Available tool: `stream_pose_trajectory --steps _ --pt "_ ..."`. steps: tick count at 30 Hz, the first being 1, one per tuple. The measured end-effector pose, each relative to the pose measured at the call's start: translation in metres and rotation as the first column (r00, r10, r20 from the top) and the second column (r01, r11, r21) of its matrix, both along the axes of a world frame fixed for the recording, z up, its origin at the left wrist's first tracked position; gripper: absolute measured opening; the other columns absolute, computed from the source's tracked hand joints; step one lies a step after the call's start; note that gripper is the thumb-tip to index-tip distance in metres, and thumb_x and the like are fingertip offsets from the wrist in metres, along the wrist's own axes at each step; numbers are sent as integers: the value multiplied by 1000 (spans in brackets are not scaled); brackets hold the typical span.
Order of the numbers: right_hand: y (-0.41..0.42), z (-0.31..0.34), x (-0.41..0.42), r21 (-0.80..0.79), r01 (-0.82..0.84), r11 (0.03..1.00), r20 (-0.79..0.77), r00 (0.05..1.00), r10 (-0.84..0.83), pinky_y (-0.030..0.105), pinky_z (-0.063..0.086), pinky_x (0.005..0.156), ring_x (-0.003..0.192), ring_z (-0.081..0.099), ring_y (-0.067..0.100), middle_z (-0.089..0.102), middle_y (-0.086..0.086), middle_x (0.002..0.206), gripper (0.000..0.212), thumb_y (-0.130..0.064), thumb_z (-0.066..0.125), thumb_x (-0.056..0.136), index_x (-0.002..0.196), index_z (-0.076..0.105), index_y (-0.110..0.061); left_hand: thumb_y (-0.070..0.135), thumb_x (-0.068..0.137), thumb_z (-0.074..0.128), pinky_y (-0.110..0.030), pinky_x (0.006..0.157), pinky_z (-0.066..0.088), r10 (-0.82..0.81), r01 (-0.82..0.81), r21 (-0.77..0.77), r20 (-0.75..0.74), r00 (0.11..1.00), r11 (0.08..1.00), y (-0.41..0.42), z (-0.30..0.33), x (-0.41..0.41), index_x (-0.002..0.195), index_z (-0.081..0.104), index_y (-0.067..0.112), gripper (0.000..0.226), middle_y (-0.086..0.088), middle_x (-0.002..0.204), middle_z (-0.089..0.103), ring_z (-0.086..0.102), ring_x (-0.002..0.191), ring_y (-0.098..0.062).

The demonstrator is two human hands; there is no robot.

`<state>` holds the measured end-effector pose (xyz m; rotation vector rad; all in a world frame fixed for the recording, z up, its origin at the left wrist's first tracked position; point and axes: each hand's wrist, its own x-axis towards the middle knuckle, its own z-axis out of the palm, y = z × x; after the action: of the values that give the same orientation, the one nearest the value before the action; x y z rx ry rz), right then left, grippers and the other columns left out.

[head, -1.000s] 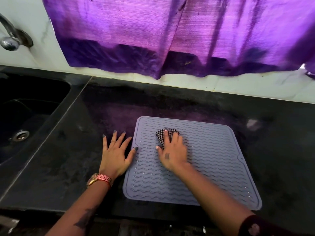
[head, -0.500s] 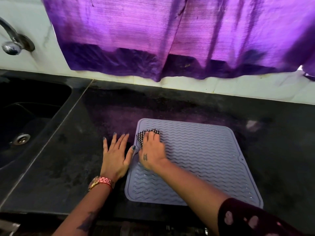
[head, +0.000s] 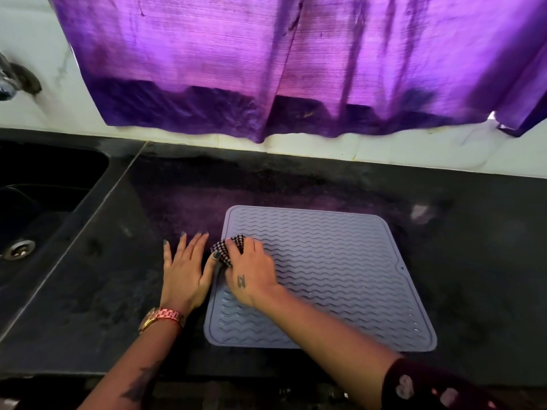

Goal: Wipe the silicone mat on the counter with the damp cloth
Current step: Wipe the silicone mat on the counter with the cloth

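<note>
Mat [head: 340, 276] lies flat on the counter [head: 473, 261], near its front edge and right of the sink [head: 44, 202], its ridged face up. Cloth [head: 229, 250], checked and bunched, sits at the mat's left edge, partly over the rim. The right hand [head: 251, 270] covers it, fingers curled over the bunch and gripping it against the mat, probably so pressure falls on the ridges as the edge is wiped. The left hand [head: 185, 267] rests flat on the counter just beside the mat, fingers straight and spread, holding nothing; its thumb touches the mat's rim by the cloth, likely to keep the mat from sliding. A watch [head: 161, 318] is on that wrist. A purple curtain [head: 296, 69] hangs behind.
</note>
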<state>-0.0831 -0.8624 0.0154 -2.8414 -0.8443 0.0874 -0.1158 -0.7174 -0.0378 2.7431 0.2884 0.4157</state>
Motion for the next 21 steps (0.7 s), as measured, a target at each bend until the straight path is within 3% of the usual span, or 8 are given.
stream_pose_trajectory --steps 3,6,10,13,17,21 --pt "-12 -11 -13 0 10 1000 58 998 -10 44 37 93 118 34 31 35 15 133 57 -38 47 91 144 28 -26 58 88 9 -46 116 -7 10 -9 26 -18 1000 1000 1 -2 0 143 36 15 75 -7 148 38 19 143 -27" --pt "-12 -3 -2 45 -1 999 7 1000 1 42 38 93 118 33 30 36 14 131 53 -35 45 93 142 30 -26 61 86 8 -46 116 -6 14 -12 50 -37 999 999 0 -1 1 143 36 15 78 -6 148 37 19 143 -27" --pt "-40 -7 3 158 97 983 27 994 -102 42 42 90 114 38 30 42 14 126 51 -31 48 92 141 35 -28 64 86 8 -46 116 -6 34 -32 60 -46 998 998 -2 -1 2 143 36 15 80 -6 148 37 18 143 -25" --pt "-58 -22 -2 98 124 987 84 988 -133 41 45 82 108 44 30 47 14 123 53 -33 51 89 140 35 -35 65 86 10 -46 116 -6 33 -29 79 -54 998 996 -2 0 2 142 38 15 81 -6 148 38 19 143 -26" --pt "-60 -11 10 132 90 987 -30 996 -87 37 46 82 113 36 26 40 12 128 50 -32 44 94 142 31 -35 65 86 12 -47 116 -5 29 -24 94 -54 998 995 -2 0 1 140 40 14 80 -7 147 40 20 142 -27" --pt "-82 -10 8 188 171 967 33 983 -180 37 45 83 113 40 27 44 12 125 50 -27 51 90 138 40 -31 65 86 12 -47 116 -5 30 -24 101 -57 998 995 -3 1 1 140 41 13 80 -8 147 40 20 142 -27"
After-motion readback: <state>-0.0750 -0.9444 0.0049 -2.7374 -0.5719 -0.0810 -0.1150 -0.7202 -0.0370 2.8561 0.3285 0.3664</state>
